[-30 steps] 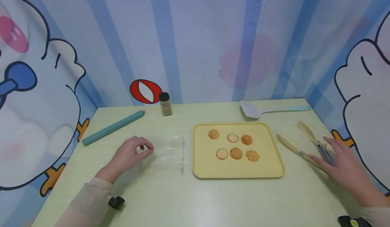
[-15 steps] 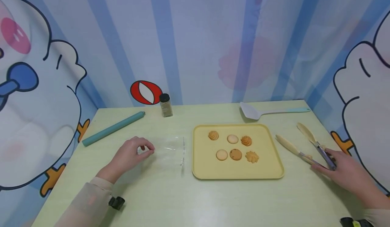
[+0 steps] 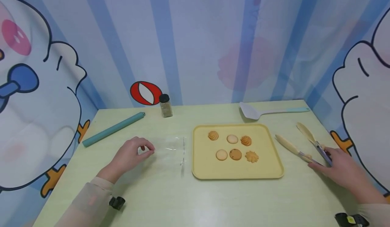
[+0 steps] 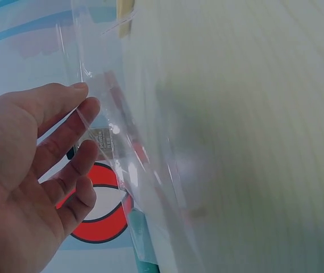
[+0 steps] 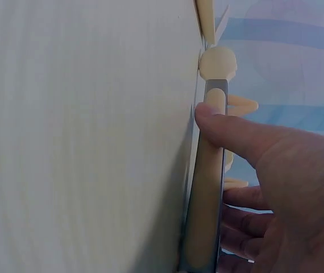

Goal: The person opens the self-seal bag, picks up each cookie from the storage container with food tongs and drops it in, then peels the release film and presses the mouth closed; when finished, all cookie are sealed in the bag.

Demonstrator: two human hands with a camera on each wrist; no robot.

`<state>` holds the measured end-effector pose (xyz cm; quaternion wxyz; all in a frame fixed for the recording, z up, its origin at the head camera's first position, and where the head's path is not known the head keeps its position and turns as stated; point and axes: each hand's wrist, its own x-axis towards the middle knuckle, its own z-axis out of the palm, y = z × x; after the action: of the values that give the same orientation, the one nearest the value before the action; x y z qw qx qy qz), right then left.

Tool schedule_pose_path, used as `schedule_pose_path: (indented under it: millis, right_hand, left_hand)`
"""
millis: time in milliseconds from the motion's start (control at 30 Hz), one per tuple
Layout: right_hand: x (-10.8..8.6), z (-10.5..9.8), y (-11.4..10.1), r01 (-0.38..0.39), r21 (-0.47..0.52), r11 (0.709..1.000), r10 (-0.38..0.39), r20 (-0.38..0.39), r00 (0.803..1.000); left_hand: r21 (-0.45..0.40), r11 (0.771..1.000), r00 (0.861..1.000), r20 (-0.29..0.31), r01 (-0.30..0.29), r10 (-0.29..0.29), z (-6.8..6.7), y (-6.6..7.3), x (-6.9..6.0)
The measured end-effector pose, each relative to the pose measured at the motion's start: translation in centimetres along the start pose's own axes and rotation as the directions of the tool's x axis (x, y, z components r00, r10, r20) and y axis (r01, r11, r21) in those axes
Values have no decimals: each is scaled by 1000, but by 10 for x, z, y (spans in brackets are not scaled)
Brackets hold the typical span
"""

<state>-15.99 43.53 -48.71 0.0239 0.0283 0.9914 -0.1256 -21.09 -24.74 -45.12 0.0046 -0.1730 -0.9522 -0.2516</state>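
Note:
A clear plastic bag (image 3: 170, 152) lies left of the yellow tray; my left hand (image 3: 129, 156) pinches its edge between thumb and forefinger. In the left wrist view the bag (image 4: 131, 148) stretches away from the fingertips of the left hand (image 4: 37, 148). At the right, my right hand (image 3: 344, 169) has its thumb on one arm of the cream-tipped tongs (image 3: 289, 145) and its fingers around the other arm. The right wrist view shows the thumb of the right hand (image 5: 287, 176) on the beige grip of the tongs (image 5: 204, 193), whose arms are spread.
Several cookies (image 3: 235, 154) lie on the yellow tray (image 3: 237, 172) in the middle. Behind it rests a spatula (image 3: 251, 111) with a pale green handle. A small jar (image 3: 166, 106) with a black lid stands at the back, and a green rod (image 3: 112, 129) lies at the left.
My right fingers have closed around the far arm of the tongs, where before they hung spread over it. The left hand and the bag have hardly moved.

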Motion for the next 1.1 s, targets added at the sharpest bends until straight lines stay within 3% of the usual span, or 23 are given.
schedule_pose_path:
  millis: [533,767,1100]
  right_hand:
    - [-5,-5,-5,63,91,994,-57,-66,996]
    - [-4,-7,-18,145,85,986,-128,-183,975]
    - [-6,-20,-40,233,76,970,-210,-233,950]
  left_hand:
    - [-2,1000,1000,11,19,-19,1,0,-2]
    - [6,1000,999,19,25,-25,2,-1,0]
    - [7,1000,1000,23,15,-16,1,1,-1]
